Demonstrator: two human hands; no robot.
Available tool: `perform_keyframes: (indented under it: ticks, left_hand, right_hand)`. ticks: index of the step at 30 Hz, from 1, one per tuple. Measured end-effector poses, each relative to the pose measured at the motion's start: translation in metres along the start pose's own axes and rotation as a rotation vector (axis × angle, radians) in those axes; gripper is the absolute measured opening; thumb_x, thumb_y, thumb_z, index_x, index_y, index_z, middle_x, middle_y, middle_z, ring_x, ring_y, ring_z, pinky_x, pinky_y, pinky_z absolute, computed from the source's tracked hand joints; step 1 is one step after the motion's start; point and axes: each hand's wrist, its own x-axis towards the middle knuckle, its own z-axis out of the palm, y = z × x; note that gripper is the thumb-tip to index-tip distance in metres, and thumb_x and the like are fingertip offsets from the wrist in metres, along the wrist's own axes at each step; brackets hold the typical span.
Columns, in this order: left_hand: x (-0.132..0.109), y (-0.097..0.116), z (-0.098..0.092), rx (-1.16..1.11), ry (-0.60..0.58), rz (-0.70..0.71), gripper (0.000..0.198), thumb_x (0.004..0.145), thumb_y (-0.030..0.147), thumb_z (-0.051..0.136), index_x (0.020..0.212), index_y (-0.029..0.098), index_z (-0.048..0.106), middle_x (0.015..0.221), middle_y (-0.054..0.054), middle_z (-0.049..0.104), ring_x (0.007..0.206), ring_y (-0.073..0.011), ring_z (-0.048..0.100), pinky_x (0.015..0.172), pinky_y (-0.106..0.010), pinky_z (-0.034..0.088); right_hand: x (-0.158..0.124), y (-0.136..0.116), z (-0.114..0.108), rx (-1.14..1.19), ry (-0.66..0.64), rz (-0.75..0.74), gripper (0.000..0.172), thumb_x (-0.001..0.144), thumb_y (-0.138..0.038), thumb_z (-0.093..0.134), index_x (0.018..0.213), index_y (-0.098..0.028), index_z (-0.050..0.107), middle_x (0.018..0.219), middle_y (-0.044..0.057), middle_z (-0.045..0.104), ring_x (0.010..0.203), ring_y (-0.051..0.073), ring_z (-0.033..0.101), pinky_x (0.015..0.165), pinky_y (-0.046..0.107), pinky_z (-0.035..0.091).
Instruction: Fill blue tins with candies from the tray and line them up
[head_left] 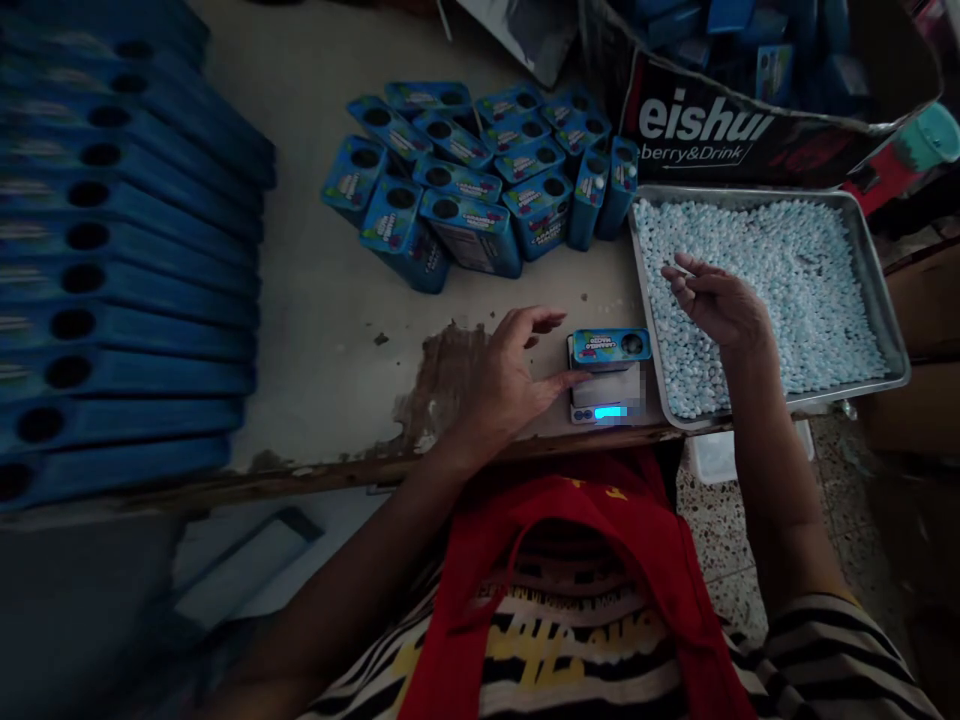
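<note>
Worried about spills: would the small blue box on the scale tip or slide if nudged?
Probably light: the blue box is small and looks like thin card. Sitting hole-up on the little scale, it may slide off or tip.

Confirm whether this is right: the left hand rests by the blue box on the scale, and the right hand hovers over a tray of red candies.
One error: the head view shows pale blue candies in the tray, not red. The left hand does rest by the blue box on the scale; the right hand hovers over the tray.
</note>
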Motion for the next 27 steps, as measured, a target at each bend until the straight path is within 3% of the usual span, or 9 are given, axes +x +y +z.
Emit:
perform_keyframes:
  ticks: [3, 6, 11, 15, 21, 25, 27]
  left_hand:
    - [0.000, -0.001, -0.008, -0.039, -0.010, -0.043, 0.065, 0.090, 0.054, 0.101, 0.140, 0.025, 0.072, 0.144, -0.013, 0.077, 0.136, -0.0331, 0.076, 0.118, -0.052, 0.063]
    - [0.002, -0.002, -0.014, -0.063, -0.024, -0.043, 0.062, 0.088, 0.052, 0.102, 0.136, 0.024, 0.073, 0.142, -0.013, 0.077, 0.133, -0.0330, 0.076, 0.116, -0.053, 0.064]
    - [0.007, -0.005, -0.021, -0.066, -0.071, 0.019, 0.046, 0.090, 0.042, 0.098, 0.129, 0.027, 0.079, 0.132, -0.010, 0.078, 0.126, -0.0320, 0.077, 0.112, -0.051, 0.065]
    - [0.009, -0.004, -0.019, -0.112, -0.085, 0.008, 0.039, 0.093, 0.042, 0.095, 0.126, 0.027, 0.080, 0.131, -0.008, 0.078, 0.123, -0.0298, 0.077, 0.110, -0.049, 0.066]
    - [0.014, 0.010, -0.009, -0.188, -0.075, -0.024, 0.053, 0.092, 0.054, 0.097, 0.132, 0.026, 0.076, 0.137, -0.010, 0.079, 0.130, -0.0316, 0.078, 0.114, -0.051, 0.064]
    - [0.020, 0.014, -0.002, -0.151, -0.100, 0.004, 0.062, 0.085, 0.046, 0.105, 0.135, 0.025, 0.074, 0.138, -0.010, 0.079, 0.132, -0.0319, 0.077, 0.118, -0.050, 0.061]
    - [0.025, 0.015, 0.005, -0.093, -0.119, 0.032, 0.067, 0.081, 0.040, 0.109, 0.136, 0.025, 0.074, 0.138, -0.010, 0.079, 0.132, -0.0331, 0.076, 0.118, -0.050, 0.061]
  right_hand:
    - [-0.013, -0.009, 0.005, -0.045, -0.077, -0.030, 0.025, 0.079, -0.007, 0.086, 0.101, -0.019, 0.079, 0.097, 0.003, 0.084, 0.061, 0.005, 0.058, 0.050, 0.012, 0.048]
    - [-0.032, -0.017, 0.015, -0.121, -0.097, -0.087, 0.022, 0.081, -0.015, 0.088, 0.102, -0.018, 0.082, 0.089, 0.003, 0.084, 0.054, 0.004, 0.045, 0.045, 0.014, 0.036]
    - [-0.068, -0.027, 0.041, -0.303, -0.116, -0.128, 0.026, 0.078, -0.024, 0.088, 0.104, -0.021, 0.089, 0.098, 0.006, 0.086, 0.066, 0.011, 0.056, 0.058, 0.024, 0.048]
    - [-0.094, -0.030, 0.056, -0.477, -0.142, -0.240, 0.026, 0.084, -0.027, 0.084, 0.109, -0.026, 0.093, 0.104, 0.004, 0.088, 0.072, 0.014, 0.059, 0.067, 0.029, 0.052]
    - [-0.117, -0.023, 0.058, -0.876, -0.254, -0.337, 0.036, 0.098, -0.031, 0.077, 0.130, -0.029, 0.094, 0.114, 0.005, 0.090, 0.094, 0.025, 0.077, 0.088, 0.041, 0.061]
    - [-0.119, -0.017, 0.056, -0.946, -0.269, -0.345, 0.048, 0.096, -0.030, 0.078, 0.142, -0.032, 0.090, 0.146, 0.005, 0.085, 0.116, 0.030, 0.080, 0.086, 0.041, 0.062]
    - [-0.116, -0.016, 0.054, -0.897, -0.271, -0.318, 0.048, 0.095, -0.031, 0.080, 0.141, -0.032, 0.091, 0.140, 0.006, 0.087, 0.104, 0.027, 0.078, 0.081, 0.039, 0.061]
